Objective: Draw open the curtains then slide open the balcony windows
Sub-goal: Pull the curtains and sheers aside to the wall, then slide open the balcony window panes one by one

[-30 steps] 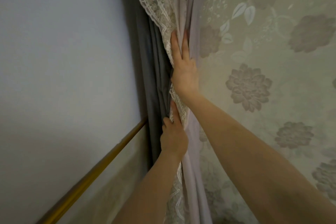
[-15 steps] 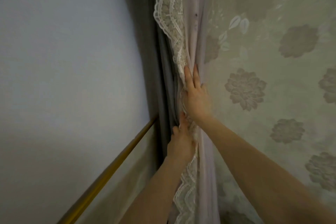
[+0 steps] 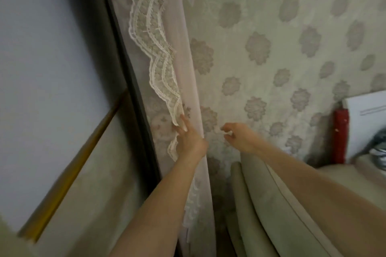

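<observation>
A beige curtain with a grey flower pattern (image 3: pixel 271 48) hangs shut across the right of the head view. To its left hangs a pale sheer curtain with a wavy lace edge (image 3: pixel 150 48). A dark strip (image 3: pixel 125 69) runs between the sheer and the wall; the window is hidden. My left hand (image 3: pixel 189 137) rests with straight fingers on the lace edge, where the two curtains meet. My right hand (image 3: pixel 240 135) hovers in front of the flowered curtain with loosely curled fingers and holds nothing.
A pale wall with a gold rail (image 3: pixel 83 152) closes off the left. A beige padded seat back (image 3: pixel 261 204) stands against the curtain under my right arm. A red object (image 3: pixel 340 137) and a white board (image 3: pixel 371 123) sit at the right edge.
My right hand has come off the curtain edge and moved right, its fingers now curled. My left hand stays on the lace edge. The view has dropped, showing the seat back.
</observation>
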{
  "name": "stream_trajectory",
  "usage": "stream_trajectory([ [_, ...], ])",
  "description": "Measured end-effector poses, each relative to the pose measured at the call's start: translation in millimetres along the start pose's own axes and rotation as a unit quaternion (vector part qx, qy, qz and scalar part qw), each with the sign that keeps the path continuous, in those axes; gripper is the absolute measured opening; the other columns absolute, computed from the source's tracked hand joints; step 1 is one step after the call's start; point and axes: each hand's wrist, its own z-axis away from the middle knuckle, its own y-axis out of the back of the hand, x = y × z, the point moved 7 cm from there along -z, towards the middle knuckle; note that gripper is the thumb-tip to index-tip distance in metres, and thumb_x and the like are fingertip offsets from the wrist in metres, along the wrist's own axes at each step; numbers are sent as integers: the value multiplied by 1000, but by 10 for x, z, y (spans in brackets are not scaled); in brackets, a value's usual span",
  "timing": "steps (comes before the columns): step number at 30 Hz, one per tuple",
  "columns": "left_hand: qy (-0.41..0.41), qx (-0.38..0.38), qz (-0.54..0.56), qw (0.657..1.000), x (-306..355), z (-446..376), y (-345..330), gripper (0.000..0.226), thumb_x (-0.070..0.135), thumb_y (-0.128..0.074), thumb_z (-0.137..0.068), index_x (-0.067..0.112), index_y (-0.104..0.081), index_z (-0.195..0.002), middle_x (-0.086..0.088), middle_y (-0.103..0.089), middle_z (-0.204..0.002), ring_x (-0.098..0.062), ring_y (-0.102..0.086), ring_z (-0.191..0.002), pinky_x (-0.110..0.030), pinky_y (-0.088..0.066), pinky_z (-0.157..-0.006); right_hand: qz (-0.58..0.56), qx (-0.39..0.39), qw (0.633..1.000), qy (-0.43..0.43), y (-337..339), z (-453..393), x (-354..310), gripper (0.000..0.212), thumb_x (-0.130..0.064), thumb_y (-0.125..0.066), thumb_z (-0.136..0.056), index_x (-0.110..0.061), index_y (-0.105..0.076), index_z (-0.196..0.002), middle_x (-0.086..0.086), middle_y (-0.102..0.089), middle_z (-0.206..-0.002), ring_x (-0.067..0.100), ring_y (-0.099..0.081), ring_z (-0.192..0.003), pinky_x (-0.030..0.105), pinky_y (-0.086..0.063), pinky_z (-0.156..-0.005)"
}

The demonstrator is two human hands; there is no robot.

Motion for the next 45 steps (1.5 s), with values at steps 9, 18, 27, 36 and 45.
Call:
stream_trajectory([
  [9, -276, -259, -150, 913, 1364, 1592, -976, 50, 31, -52, -93, 6, -47, -137, -16, -49, -141, -30, -49, -126, -34, -43, -103, 92, -56, 971, -214, 724, 2539, 1350, 25, -20, -52, -95, -15, -64, -117, 5, -62, -116, 23, -60, -111, 23, -43, -88],
  [18, -546, -363, -205, 727, 3050, 4459, -1919, 51, 38, -58, -91, 14, -53, -136, -7, -53, -139, -25, -51, -125, -31, -39, -105, 109, 9, 871, -478, 1682, 6354, 2346, 33, -23, -53, -94, -17, -59, -126, 8, -58, -131, 26, -56, -117, 28, -43, -96],
  [27, -735, -404, -194, 508, 3661, 8639, -2221, 53, 37, -53, -94, 7, -49, -137, -12, -48, -143, -28, -47, -129, -35, -39, -106, 69, 83, 722, -683, 1826, 10510, 2037, 26, -13, -48, -89, -2, -68, -103, 18, -69, -107, 33, -65, -98, 37, -54, -83],
  [36, -846, -418, -200, 262, 3345, 12008, -2132, 40, 34, -52, -93, 10, -58, -124, -8, -62, -124, -25, -58, -111, -31, -45, -90, 8, 208, 517, -830, 1442, 13547, 717, 30, -18, -48, -93, -13, -64, -118, 8, -62, -125, 25, -58, -113, 33, -47, -97],
  [45, -910, -379, -168, -3, 2544, 14614, -1200, 50, 38, -54, -94, 8, -53, -134, -9, -54, -136, -26, -54, -121, -34, -43, -98, -71, 267, 239, -931, 542, 15167, -1260, 35, -15, -44, -95, -5, -60, -124, 12, -60, -127, 30, -54, -121, 35, -43, -99],
])
